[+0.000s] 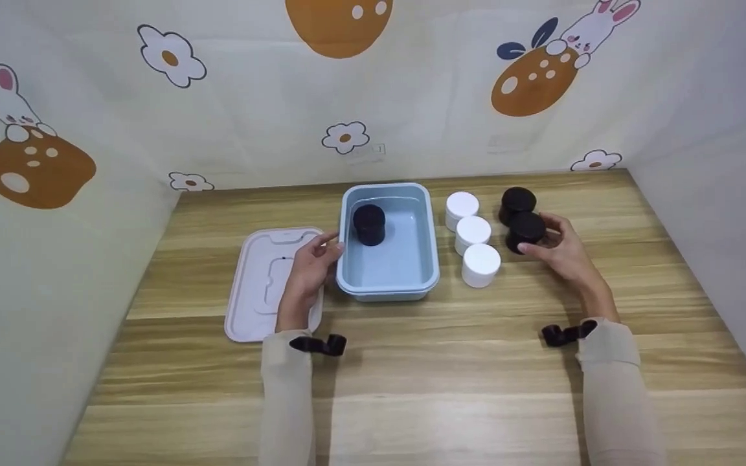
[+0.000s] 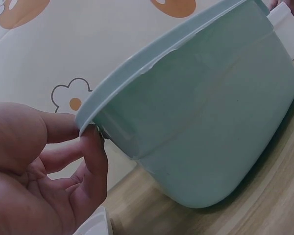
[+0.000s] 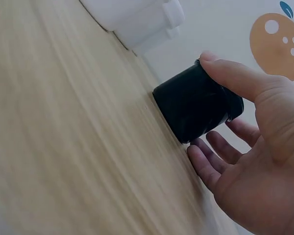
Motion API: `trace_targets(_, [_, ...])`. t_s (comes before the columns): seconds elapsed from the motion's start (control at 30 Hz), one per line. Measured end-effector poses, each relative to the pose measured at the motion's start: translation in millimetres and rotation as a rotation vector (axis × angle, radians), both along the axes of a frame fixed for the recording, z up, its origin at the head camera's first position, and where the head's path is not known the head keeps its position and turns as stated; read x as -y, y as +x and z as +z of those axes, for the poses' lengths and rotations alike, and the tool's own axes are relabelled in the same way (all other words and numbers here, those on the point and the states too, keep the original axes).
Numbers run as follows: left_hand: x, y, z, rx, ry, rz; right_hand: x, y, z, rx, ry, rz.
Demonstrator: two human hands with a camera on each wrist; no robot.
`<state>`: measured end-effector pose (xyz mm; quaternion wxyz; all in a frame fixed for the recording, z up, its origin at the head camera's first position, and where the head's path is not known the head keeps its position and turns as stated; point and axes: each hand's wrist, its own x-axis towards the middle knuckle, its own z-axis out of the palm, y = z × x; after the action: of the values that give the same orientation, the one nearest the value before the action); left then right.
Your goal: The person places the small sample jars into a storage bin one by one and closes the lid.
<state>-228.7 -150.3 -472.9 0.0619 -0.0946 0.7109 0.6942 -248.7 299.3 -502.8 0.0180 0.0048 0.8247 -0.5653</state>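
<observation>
The left grip (image 1: 310,268) pinches the near-left rim of the blue box (image 1: 405,259), thumb and fingertips meeting across its overhanging lip, which makes a handy ledge; presumably this keeps the box from sliding. To that grip's left, partly under the wrist, lies the pale lid (image 1: 259,278), likely put there so the box stays uncovered. Just right of it, inside the box, one black jar (image 1: 370,225) stands by the wall.

The right grip (image 1: 566,254) is closed round the nearer black jar (image 1: 524,232), thumb on one side of its cap and fingers on the other (the cap's edge probably gives good purchase). Whether its base bears fully on the surface (image 1: 451,401) I cannot tell. Just beyond this grip is another black jar (image 1: 517,197); to its left, three white jars (image 1: 480,265) form a row beside the box, seemingly sorted by colour.
</observation>
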Motion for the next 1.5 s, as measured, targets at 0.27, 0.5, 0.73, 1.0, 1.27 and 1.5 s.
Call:
trace_targets(0.27, [-1, -1.0, -1.0, 0.005, -0.007, -0.005, 1, 1.1, 2.4, 0.028, 0.0, -0.012])
trace_targets(0.5, [2, 0.6, 0.7, 0.007, -0.014, -0.003, 8, -1.6, 4.5, 0.032, 0.014, -0.02])
trace_targets(0.73, [2, -0.5, -0.5, -0.016, -0.022, 0.001, 8, -0.5, 11.4, 0.063, 0.022, -0.033])
trace_targets(1.0, [2, -0.4, 0.3, 0.018, -0.035, 0.005, 12, 1.3, 19.0, 0.057, -0.019, -0.038])
trace_targets(1.27, [2, -1.1, 1.4, 0.018, -0.04, -0.007, 19, 4.2, 34.0, 0.013, -0.033, -0.054])
trace_targets(1.5, [2, 0.6, 0.9, 0.011, -0.011, -0.007, 27, 9.0, 51.2, -0.041, -0.029, -0.05])
